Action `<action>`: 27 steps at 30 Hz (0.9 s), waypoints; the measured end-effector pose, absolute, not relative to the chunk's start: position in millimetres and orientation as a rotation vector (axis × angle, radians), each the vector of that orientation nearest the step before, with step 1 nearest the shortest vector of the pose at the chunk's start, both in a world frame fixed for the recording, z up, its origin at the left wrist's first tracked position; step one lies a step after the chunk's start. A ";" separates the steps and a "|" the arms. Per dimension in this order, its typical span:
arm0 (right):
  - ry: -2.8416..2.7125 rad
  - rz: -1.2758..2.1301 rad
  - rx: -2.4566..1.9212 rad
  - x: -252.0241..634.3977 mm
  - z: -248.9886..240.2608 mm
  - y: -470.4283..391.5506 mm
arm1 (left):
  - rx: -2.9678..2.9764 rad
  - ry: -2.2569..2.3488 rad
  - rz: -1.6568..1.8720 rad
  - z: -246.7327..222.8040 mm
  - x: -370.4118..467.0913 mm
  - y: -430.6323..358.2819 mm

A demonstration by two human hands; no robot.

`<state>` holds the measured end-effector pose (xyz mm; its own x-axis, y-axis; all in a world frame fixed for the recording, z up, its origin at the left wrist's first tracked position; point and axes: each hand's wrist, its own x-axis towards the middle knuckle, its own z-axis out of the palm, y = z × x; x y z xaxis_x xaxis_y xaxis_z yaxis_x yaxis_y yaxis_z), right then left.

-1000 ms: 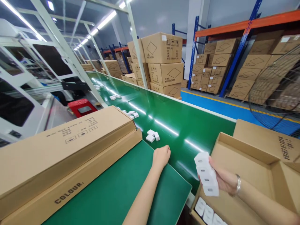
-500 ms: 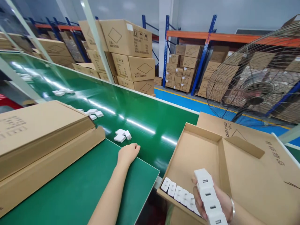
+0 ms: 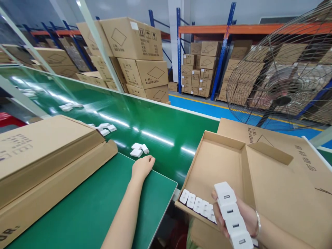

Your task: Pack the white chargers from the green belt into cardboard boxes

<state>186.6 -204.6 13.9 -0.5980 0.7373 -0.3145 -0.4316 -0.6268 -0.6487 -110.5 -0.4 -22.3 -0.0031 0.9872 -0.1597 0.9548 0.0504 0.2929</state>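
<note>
My right hand (image 3: 220, 218) grips a row of several white USB charger plugs (image 3: 230, 211), their port ends facing me, above the near part of an open carton (image 3: 220, 162). Along that carton's near wall stands a line of white chargers (image 3: 191, 200) with their pin ends up; my right hand hides part of it. My left hand (image 3: 142, 166) is closed in a fist at the edge of the green tabletop (image 3: 153, 200), and nothing shows in it. Just beyond the fist, a small group of white chargers (image 3: 136, 152) lies on the green conveyor belt (image 3: 171, 128).
A closed carton (image 3: 49, 145) covers the left of the tabletop. More chargers (image 3: 103, 129) lie farther up the belt. The open carton's flap (image 3: 287, 180) spreads rightward. Behind it stands a large wire fan (image 3: 282, 93). Stacked boxes (image 3: 145, 72) stand across the belt.
The chargers on the belt have slid slightly to the right, closer to my left fist. Both hands keep nearly the same pose. The view has shifted a little.
</note>
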 end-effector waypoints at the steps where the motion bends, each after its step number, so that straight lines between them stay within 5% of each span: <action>1: -0.686 2.225 -0.752 185.7 14.4 -204.3 | 1.958 2.015 0.143 -22.0 -110.5 -0.5; 19: -0.778 2.154 -0.933 200.2 24.5 -195.3 | 1.892 2.002 0.156 -18.2 -110.7 -3.0; 27: -2.375 0.886 -1.993 254.4 57.7 -180.3 | 1.871 2.016 0.153 -20.7 -113.1 -1.5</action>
<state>254.4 -180.3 57.7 -0.2336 0.8862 -0.4001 0.9317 0.0864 -0.3527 -113.1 -1.5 -20.7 -0.0377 0.9784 -0.2033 0.9367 0.1054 0.3340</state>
